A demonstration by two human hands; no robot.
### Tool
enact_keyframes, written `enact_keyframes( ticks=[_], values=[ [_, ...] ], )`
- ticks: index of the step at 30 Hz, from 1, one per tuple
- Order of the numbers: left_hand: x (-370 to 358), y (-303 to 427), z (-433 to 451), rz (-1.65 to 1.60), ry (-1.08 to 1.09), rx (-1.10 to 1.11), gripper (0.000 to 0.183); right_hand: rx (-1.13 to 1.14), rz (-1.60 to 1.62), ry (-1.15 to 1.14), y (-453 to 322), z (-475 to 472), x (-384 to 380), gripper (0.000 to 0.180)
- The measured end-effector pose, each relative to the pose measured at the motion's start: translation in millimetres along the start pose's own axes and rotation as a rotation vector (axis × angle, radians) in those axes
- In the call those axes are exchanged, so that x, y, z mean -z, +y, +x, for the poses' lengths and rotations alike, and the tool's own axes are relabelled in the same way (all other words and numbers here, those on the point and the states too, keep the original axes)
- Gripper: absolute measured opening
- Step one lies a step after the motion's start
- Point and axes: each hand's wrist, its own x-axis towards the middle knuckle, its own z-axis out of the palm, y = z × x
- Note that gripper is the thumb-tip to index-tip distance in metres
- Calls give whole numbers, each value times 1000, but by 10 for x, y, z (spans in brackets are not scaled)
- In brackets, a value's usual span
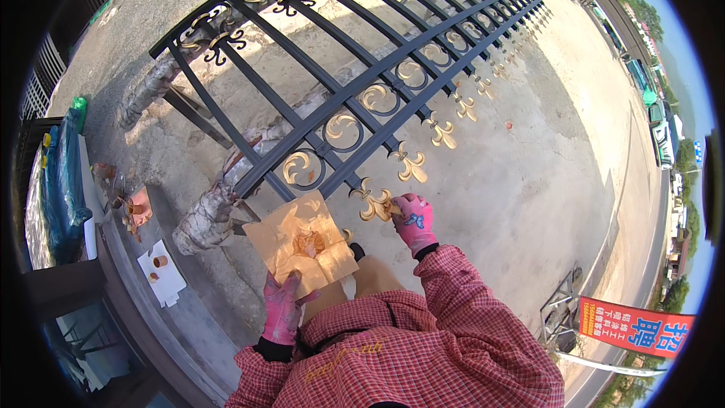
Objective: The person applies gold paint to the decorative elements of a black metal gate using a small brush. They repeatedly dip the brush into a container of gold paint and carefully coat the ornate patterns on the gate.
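Observation:
My left hand (283, 306), in a pink glove, holds a square sheet of tan cardboard (334, 260) by its near edge; a smear of gold paint (310, 242) lies at its middle. My right hand (414, 221), in a pink glove with a blue butterfly patch, pinches a small gold-coloured piece, perhaps a sponge or cloth, against the nearest gold fleur-de-lis finial (374, 204). That finial tips a bar of a black metal fence panel (340, 99). More finials, rings with gold scrolls (341, 126) and gold-touched scrollwork (218, 39) show along the panel.
Wrapped supports (207, 218) hold the panel above the concrete ground (510, 181). On a ledge to the left are a white sheet (164, 283) with small cups and a stained sheet (141, 204) with another cup. Plastic-wrapped goods (62, 181) stand at far left, a red banner (634, 326) at right.

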Motion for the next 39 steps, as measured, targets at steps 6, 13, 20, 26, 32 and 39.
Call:
enact_keyframes(
  ticks=[6,13,20,26,32,39],
  values=[
    [-161,-68,92,6,28,0,52,-127,46,339,430,527,272,37],
    [-835,-157,198,-24,55,-44,49,-220,24,-108,951,411,516,30],
    [-1654,-401,517,-71,1,-11,48,-101,584,106,1014,669,1403,30],
    [-2189,-503,644,-83,-88,-15,49,294,480,21,731,792,1950,34],
    [-2239,-552,721,-78,-39,25,48,261,153,-28,1112,788,1845,36],
    [-2201,-333,925,-15,5,-1,43,-202,401,147,1829,1421,1226,33]
  ],
)
